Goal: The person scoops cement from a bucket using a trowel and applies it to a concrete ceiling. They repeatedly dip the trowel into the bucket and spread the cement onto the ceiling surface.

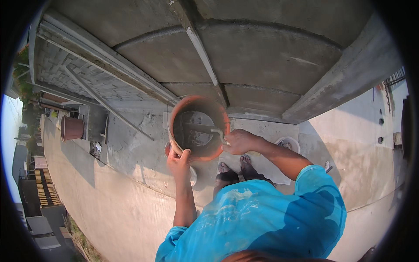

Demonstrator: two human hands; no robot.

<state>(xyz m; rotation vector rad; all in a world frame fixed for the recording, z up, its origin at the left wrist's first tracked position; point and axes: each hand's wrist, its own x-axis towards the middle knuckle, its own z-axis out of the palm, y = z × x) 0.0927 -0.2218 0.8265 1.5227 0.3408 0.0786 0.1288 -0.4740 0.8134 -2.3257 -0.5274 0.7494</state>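
Head view, centre of frame: left hand [179,160], fingers clenched on the near rim, holds up a round terracotta-coloured plastic bucket [199,127] of wet grey mortar [192,131]. Right hand [238,141] grips a trowel handle [217,133], blade inside. Judged step: scooping mortar; next calls for steady bucket support. Spare bucket [71,128] at left.

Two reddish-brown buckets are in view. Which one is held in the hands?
The near bucket with grey mix inside, left hand on its rim. The other bucket stands untouched far left.
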